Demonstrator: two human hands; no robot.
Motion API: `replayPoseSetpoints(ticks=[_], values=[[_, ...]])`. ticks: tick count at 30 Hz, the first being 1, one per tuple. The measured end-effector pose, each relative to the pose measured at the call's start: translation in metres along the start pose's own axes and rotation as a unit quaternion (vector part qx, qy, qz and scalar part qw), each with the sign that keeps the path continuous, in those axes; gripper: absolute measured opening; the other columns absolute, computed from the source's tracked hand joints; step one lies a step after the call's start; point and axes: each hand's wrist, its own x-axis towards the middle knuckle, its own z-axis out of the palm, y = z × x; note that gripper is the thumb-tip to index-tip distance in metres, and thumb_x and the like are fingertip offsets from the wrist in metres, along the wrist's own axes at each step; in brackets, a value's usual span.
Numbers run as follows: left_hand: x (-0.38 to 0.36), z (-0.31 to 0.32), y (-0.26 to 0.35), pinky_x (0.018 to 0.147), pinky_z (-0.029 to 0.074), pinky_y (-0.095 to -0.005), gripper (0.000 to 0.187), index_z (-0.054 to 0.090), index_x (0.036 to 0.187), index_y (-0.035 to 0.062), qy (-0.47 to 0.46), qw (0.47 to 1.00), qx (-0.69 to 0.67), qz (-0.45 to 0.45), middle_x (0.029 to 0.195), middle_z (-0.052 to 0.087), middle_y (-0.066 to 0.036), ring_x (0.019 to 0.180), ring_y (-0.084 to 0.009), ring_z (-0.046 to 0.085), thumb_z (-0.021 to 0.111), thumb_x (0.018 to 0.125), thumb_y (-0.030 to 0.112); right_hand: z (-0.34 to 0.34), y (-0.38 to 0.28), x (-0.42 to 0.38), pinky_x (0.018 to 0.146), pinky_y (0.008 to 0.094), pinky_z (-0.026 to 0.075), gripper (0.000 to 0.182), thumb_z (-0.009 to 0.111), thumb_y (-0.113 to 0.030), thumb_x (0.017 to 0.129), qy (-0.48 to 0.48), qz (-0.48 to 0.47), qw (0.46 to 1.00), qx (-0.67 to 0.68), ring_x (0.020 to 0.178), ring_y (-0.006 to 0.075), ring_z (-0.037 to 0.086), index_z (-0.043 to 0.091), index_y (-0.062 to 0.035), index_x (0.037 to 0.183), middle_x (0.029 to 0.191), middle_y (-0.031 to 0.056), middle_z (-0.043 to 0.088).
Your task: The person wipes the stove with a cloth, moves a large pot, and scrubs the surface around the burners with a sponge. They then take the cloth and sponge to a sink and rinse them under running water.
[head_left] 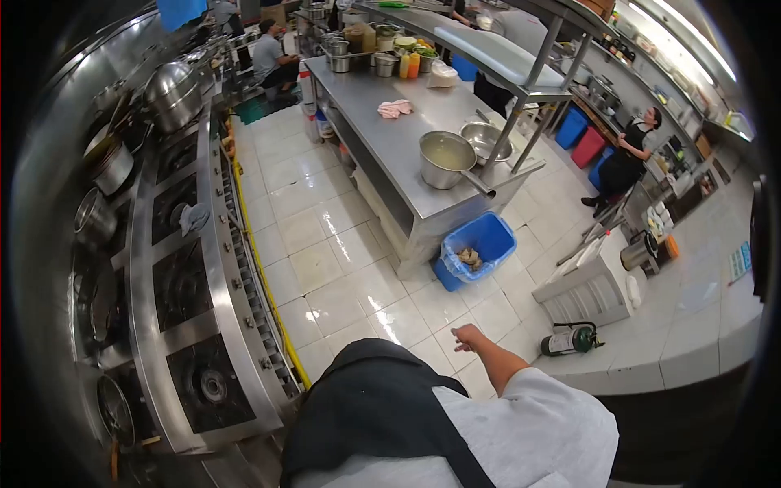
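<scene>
At 12 o'clock from the bare right hand [466, 337], fingers loosely bent and seemingly empty, the blue rectangular plastic bin [447, 277] sits untouched, brown scraps [470, 259] inside; left hand unseen, state can't tell, done/left unclear.

The floor [313, 264] has big white tiles, and light shines on it. At 9 o'clock is a long metal stove [146, 281] with black burners. A yellow pipe [259, 256] runs down its side. A shiny gray wall [53, 93] stands at 10 o'clock. A green mat [248, 111] lies at 11. A long metal table [358, 98] is at 12, with a shelf [547, 96] over it at 1. Bright long lights [698, 37] glow at 2. White tiles cover a ledge [691, 346] at 4.
</scene>
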Motion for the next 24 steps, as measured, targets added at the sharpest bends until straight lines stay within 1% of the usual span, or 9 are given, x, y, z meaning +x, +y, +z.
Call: replayPoseSetpoints(ticks=[5,9,10,13,15,18,19,22,24], values=[[0.026,-0.017,0.068,0.09,0.047,-0.0441,0.051,0.05,0.14,0.01,-0.089,0.992,0.05,0.071,0.136,0.053,-0.009,0.113,-0.0271,0.059,0.05,0.101,0.042,0.009,0.059,-0.041,0.047,0.0413,0.047,0.048,0.055,-0.036,0.096,0.011,0.126,0.992,0.015,0.074,0.0352,0.075,0.056,0.0059,0.119,0.115,0.0243,0.067],[0.048,-0.02,0.125,0.092,0.046,-0.0443,0.056,0.046,0.144,0.0108,-0.17,0.972,0.088,0.134,0.144,0.049,-0.009,0.118,-0.0272,0.057,0.051,0.101,0.046,0.037,0.074,-0.084,0.058,0.0375,0.049,0.061,0.054,-0.041,0.098,-0.048,0.153,0.987,0.021,0.08,0.0292,0.075,0.043,-0.0007,0.143,0.136,0.0198,0.059],[0.052,-0.018,0.14,0.093,0.046,-0.0444,0.057,0.045,0.146,0.011,-0.19,0.967,0.09,0.146,0.146,0.048,-0.009,0.119,-0.0272,0.057,0.051,0.101,0.047,0.042,0.073,-0.093,0.058,0.0378,0.049,0.061,0.054,-0.041,0.098,-0.056,0.152,0.987,0.008,0.081,0.0288,0.075,0.044,-0.0009,0.143,0.135,0.0196,0.06],[0.054,-0.003,0.18,0.094,0.046,-0.0443,0.061,0.041,0.149,0.0116,-0.233,0.967,-0.066,0.084,0.152,0.045,-0.008,0.123,-0.028,0.055,0.051,0.102,0.049,0.047,0.065,-0.114,0.06,0.0391,0.048,0.06,0.055,-0.043,0.097,-0.07,0.139,0.987,-0.029,0.084,0.0277,0.075,0.048,-0.0014,0.14,0.134,0.019,0.061],[0.061,0.006,0.191,0.094,0.046,-0.0413,0.059,0.043,0.147,0.0108,-0.243,0.965,-0.057,0.078,0.151,0.045,-0.009,0.125,-0.0283,0.054,0.051,0.102,0.048,0.042,0.061,-0.121,0.063,0.0405,0.048,0.059,0.055,-0.044,0.097,-0.062,0.12,0.99,-0.04,0.088,0.0273,0.075,0.053,-0.0015,0.137,0.133,0.0187,0.062],[0.069,0.017,0.21,0.094,0.045,-0.0394,0.058,0.044,0.146,0.0101,-0.278,0.956,-0.028,0.089,0.15,0.046,-0.011,0.126,-0.0285,0.053,0.051,0.102,0.047,0.029,0.046,-0.137,0.058,0.035,0.04,0.058,0.052,-0.047,0.099,-0.008,0.132,0.99,-0.05,0.094,0.0259,0.074,0.051,-0.0066,0.141,0.14,0.0144,0.059],[0.068,0.018,0.214,0.094,0.045,-0.0392,0.058,0.045,0.146,0.0099,-0.29,0.953,-0.016,0.091,0.15,0.046,-0.011,0.127,-0.0286,0.053,0.051,0.102,0.047,0.027,0.048,-0.135,0.058,0.0363,0.039,0.057,0.053,-0.046,0.099,0.014,0.13,0.991,-0.038,0.093,0.0285,0.074,0.052,-0.0065,0.14,0.139,0.0163,0.059],[0.064,0.027,0.23,0.094,0.045,-0.0408,0.056,0.045,0.145,0.0098,-0.281,0.958,-0.005,0.057,0.149,0.047,-0.012,0.126,-0.0286,0.054,0.05,0.103,0.047,0.02,0.053,-0.135,0.057,0.0448,0.044,0.059,0.056,-0.045,0.097,0.038,0.133,0.99,-0.007,0.084,0.0318,0.075,0.054,0.0005,0.134,0.134,0.0192,0.061],[0.077,0.028,0.229,0.097,0.044,-0.0423,0.056,0.045,0.145,0.0092,-0.275,0.96,-0.028,0.044,0.149,0.047,-0.012,0.127,-0.0287,0.053,0.049,0.103,0.046,0.019,0.057,-0.128,0.059,0.0452,0.045,0.061,0.056,-0.043,0.098,0.027,0.153,0.988,-0.004,0.088,0.0347,0.075,0.049,0.0008,0.139,0.138,0.0217,0.058]])
